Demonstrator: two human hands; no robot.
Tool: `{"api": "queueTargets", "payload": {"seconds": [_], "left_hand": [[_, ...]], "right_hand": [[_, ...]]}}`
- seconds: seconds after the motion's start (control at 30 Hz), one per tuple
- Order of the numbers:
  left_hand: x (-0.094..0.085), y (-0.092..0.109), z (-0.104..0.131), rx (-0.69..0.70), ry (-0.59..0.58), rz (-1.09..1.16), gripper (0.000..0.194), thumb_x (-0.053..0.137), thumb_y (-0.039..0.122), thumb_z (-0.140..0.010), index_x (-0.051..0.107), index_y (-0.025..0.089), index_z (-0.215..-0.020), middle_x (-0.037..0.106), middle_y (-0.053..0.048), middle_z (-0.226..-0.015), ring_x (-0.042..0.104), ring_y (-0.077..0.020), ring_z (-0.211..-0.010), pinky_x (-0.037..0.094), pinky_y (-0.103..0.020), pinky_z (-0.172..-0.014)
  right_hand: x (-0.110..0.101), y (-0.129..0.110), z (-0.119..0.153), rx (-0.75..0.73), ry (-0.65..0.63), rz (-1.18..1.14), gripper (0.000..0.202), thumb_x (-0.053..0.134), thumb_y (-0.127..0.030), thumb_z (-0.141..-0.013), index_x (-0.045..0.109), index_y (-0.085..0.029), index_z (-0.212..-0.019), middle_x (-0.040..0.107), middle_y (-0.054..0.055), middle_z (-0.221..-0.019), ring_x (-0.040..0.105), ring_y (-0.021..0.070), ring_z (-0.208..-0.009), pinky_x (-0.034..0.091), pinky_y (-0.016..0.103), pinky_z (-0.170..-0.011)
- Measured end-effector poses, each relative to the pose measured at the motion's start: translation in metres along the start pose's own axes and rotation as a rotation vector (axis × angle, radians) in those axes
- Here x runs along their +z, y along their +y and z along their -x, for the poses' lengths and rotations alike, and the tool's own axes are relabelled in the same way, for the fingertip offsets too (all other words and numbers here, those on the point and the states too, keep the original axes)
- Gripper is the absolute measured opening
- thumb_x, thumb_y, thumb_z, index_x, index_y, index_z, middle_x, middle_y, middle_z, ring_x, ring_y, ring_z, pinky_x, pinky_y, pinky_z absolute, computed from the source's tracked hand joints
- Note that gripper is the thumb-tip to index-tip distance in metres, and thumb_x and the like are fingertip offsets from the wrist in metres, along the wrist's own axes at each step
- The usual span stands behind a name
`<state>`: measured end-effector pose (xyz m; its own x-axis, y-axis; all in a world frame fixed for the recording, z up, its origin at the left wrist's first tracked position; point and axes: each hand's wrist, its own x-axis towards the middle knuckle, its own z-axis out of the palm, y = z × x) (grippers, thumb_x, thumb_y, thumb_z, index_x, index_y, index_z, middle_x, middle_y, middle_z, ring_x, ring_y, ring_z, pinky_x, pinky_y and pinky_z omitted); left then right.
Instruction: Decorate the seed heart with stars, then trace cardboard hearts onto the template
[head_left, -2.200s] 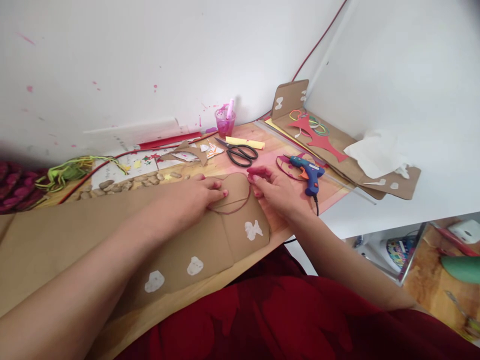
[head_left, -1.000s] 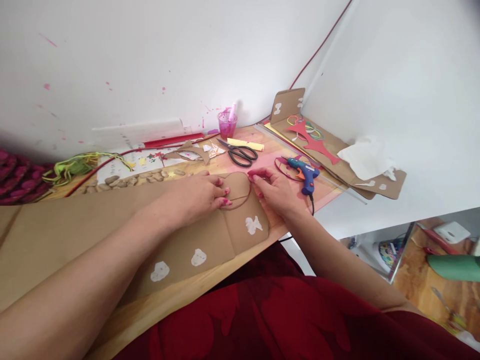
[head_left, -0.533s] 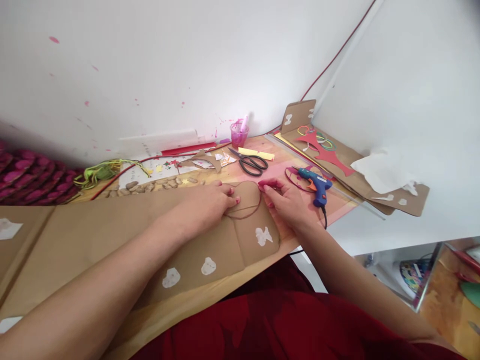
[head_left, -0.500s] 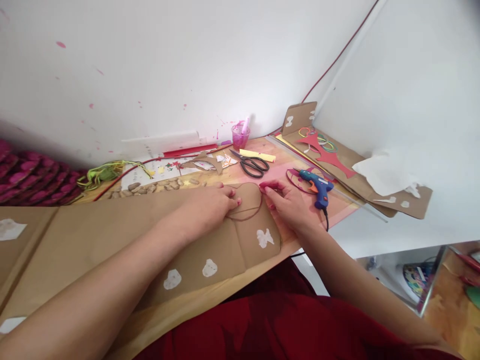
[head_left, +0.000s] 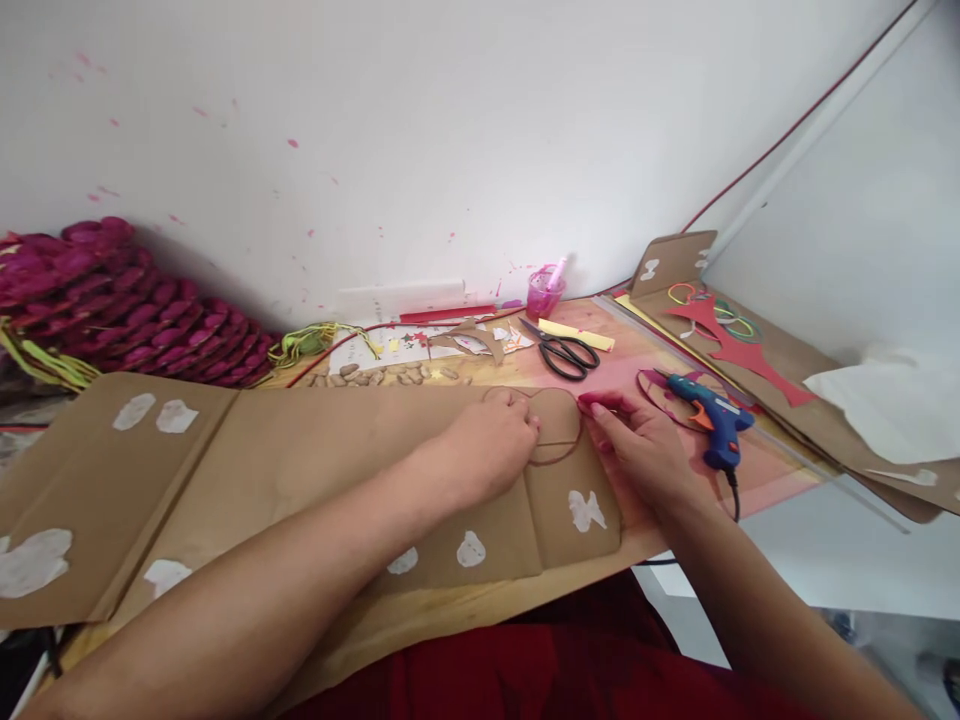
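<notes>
A long creased sheet of brown cardboard lies on the table in front of me, with torn white patches on it. Near its right end is a rounded cardboard shape with a dark outline. My left hand rests on the sheet and the left side of this shape, fingers bent but not wrapped round anything. At the shape's right edge, the thumb and fingers of my right hand are pinched together. Whatever they hold is hidden.
Behind the sheet lie black-handled scissors, peanuts and a pink-stained cup. A blue glue gun lies to the right, near red paper and more cardboard. Layered magenta pieces stand at the left.
The camera view has turned left, so everything appears farther right and more of the magenta pieces shows. My left fingers look more bent; both hands remain by the rounded shape.
</notes>
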<state>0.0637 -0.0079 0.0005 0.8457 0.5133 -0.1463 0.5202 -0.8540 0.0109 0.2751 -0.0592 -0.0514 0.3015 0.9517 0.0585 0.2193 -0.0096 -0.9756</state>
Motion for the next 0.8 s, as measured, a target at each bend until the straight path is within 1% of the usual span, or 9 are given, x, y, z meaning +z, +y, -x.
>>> {"api": "queueTargets", "payload": {"seconds": [0.17, 0.23, 0.3, 0.37, 0.43, 0.53, 0.67, 0.73, 0.8], "left_hand": [[0.000, -0.001, 0.001, 0.001, 0.032, -0.001, 0.036, 0.050, 0.014, -0.096, 0.068, 0.010, -0.126, 0.065, -0.020, -0.131, 0.060, -0.0334, -0.117, 0.055, -0.042, -0.084], [0.001, 0.002, 0.002, 0.000, 0.036, -0.024, 0.036, 0.049, 0.013, -0.096, 0.068, 0.010, -0.127, 0.065, -0.020, -0.132, 0.061, -0.0325, -0.117, 0.056, -0.041, -0.083], [0.003, 0.008, 0.003, -0.008, 0.024, -0.064, 0.040, 0.047, 0.009, -0.096, 0.064, 0.007, -0.133, 0.063, -0.023, -0.135, 0.062, -0.0319, -0.118, 0.057, -0.039, -0.082], [0.006, 0.016, 0.003, -0.026, 0.014, -0.127, 0.047, 0.046, 0.004, -0.094, 0.057, 0.003, -0.140, 0.059, -0.028, -0.141, 0.063, -0.0326, -0.121, 0.058, -0.039, -0.083], [0.009, 0.023, 0.003, -0.050, 0.008, -0.181, 0.053, 0.044, 0.001, -0.093, 0.050, -0.002, -0.145, 0.054, -0.032, -0.145, 0.061, -0.0354, -0.125, 0.058, -0.041, -0.086], [0.011, 0.028, 0.002, -0.067, -0.011, -0.193, 0.055, 0.042, 0.001, -0.093, 0.046, -0.004, -0.148, 0.051, -0.033, -0.148, 0.058, -0.0386, -0.130, 0.060, -0.044, -0.087], [0.009, 0.027, 0.001, -0.071, -0.026, -0.176, 0.056, 0.041, 0.000, -0.092, 0.046, -0.003, -0.148, 0.051, -0.032, -0.148, 0.058, -0.0382, -0.130, 0.061, -0.043, -0.085], [0.008, 0.026, 0.002, -0.080, -0.033, -0.157, 0.056, 0.041, 0.000, -0.092, 0.046, -0.003, -0.148, 0.051, -0.031, -0.148, 0.058, -0.0378, -0.130, 0.062, -0.042, -0.083], [0.008, 0.027, 0.002, -0.082, -0.033, -0.144, 0.056, 0.041, 0.000, -0.092, 0.046, -0.003, -0.148, 0.051, -0.031, -0.148, 0.058, -0.0375, -0.129, 0.061, -0.042, -0.084]], "right_hand": [[-0.001, 0.005, -0.001, -0.019, -0.002, 0.029, 0.029, 0.071, -0.044, -0.085, 0.074, -0.019, -0.098, 0.071, 0.005, -0.089, 0.054, 0.0133, -0.062, 0.045, 0.027, -0.058], [-0.002, 0.008, -0.001, -0.029, 0.006, 0.031, 0.028, 0.071, -0.044, -0.086, 0.075, -0.020, -0.100, 0.072, 0.006, -0.092, 0.058, 0.0147, -0.068, 0.047, 0.027, -0.062], [-0.002, 0.010, -0.002, -0.041, 0.008, 0.038, 0.027, 0.070, -0.043, -0.086, 0.075, -0.020, -0.100, 0.073, 0.006, -0.095, 0.063, 0.0174, -0.078, 0.049, 0.029, -0.068], [-0.002, 0.011, -0.002, -0.048, 0.014, 0.052, 0.027, 0.069, -0.043, -0.087, 0.074, -0.020, -0.100, 0.073, 0.007, -0.097, 0.064, 0.0193, -0.083, 0.050, 0.030, -0.071], [-0.001, 0.009, -0.001, -0.044, 0.016, 0.062, 0.027, 0.068, -0.044, -0.087, 0.074, -0.020, -0.099, 0.073, 0.007, -0.096, 0.064, 0.0193, -0.080, 0.050, 0.031, -0.069], [0.000, 0.006, -0.001, -0.050, 0.010, 0.065, 0.026, 0.067, -0.043, -0.087, 0.073, -0.020, -0.096, 0.072, 0.006, -0.093, 0.063, 0.0186, -0.077, 0.051, 0.032, -0.070], [0.000, 0.005, 0.000, -0.066, 0.026, 0.069, 0.024, 0.066, -0.041, -0.087, 0.074, -0.019, -0.095, 0.071, 0.005, -0.086, 0.065, 0.0202, -0.083, 0.051, 0.033, -0.077], [0.000, 0.005, 0.000, -0.056, 0.026, 0.060, 0.025, 0.066, -0.041, -0.087, 0.074, -0.019, -0.096, 0.071, 0.004, -0.081, 0.065, 0.0207, -0.082, 0.051, 0.033, -0.075], [0.000, 0.005, 0.000, -0.049, 0.018, 0.058, 0.025, 0.066, -0.041, -0.087, 0.075, -0.020, -0.098, 0.071, 0.005, -0.083, 0.065, 0.0207, -0.081, 0.051, 0.032, -0.071]]}}
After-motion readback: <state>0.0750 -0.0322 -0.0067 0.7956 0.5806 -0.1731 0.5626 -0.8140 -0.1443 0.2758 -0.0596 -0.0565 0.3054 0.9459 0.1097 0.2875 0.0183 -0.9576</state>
